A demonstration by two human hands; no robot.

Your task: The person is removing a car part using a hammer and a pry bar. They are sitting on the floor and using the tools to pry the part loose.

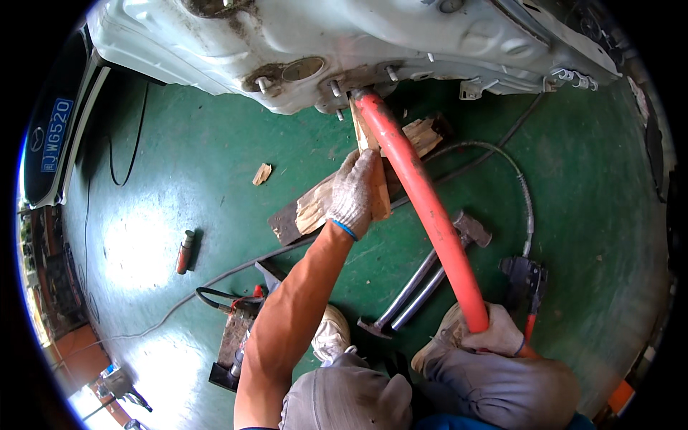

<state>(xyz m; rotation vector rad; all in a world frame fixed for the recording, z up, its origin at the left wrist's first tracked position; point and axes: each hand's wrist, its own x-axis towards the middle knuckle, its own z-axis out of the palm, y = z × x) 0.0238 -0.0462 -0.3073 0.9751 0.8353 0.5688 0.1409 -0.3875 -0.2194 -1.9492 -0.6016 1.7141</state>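
Note:
A long red metal pipe (423,190) slants from the underside of a white car body panel (344,43) down to my right knee. My gloved right hand (499,332) is closed round its lower part, and the pipe's upper end meets the panel's edge beside several studs. My gloved left hand (351,190) grips a rough splintered wooden strip (380,188), which stands alongside the pipe and reaches up to the panel's edge. Behind that hand, a thicker wooden block (315,208) lies slantwise on the floor, partly hidden.
Two steel-handled hammers (473,229) (374,327) lie beneath the pipe. A hydraulic pump (233,344) with a hose sits near my left arm; a black tool (523,276) on another hose lies right. A small red cylinder (185,252) and wood chip (262,174) rest on the green floor (236,129).

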